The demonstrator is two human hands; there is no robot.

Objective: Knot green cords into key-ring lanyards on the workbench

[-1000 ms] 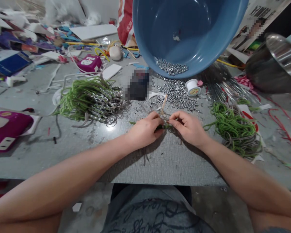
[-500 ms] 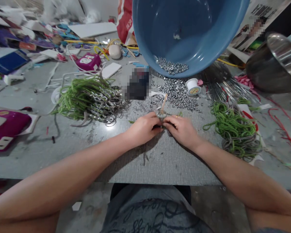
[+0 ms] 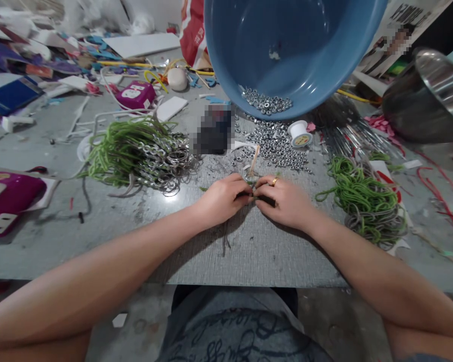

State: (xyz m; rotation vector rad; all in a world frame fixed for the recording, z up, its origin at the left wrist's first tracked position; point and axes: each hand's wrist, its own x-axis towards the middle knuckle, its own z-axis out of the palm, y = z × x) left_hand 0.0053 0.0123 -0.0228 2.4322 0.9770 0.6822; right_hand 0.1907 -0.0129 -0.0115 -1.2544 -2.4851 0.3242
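My left hand (image 3: 226,197) and my right hand (image 3: 283,201) meet tip to tip just above the table, fingers pinched. Between them they hold a thin cord, mostly covered by the fingertips. Its dark grey ends (image 3: 225,239) seem to trail onto the table below my left hand. A ring (image 3: 274,181) is on a finger of my right hand. Just beyond the fingertips lies a thin tan stick (image 3: 254,160). Many loose metal nuts (image 3: 274,143) are spread behind the hands.
A blue basin (image 3: 298,60) tilts over the nuts, with more inside. Green cords strung with nuts (image 3: 139,156) lie left; a green and grey cord bundle (image 3: 366,201) lies right. A white spool (image 3: 300,133), purple power strip (image 3: 13,201) and steel bowl (image 3: 425,100) stand around.
My right hand has turned slightly, with its fingers a little more raised and the ring now plainly showing. My left hand stays nearly in place.
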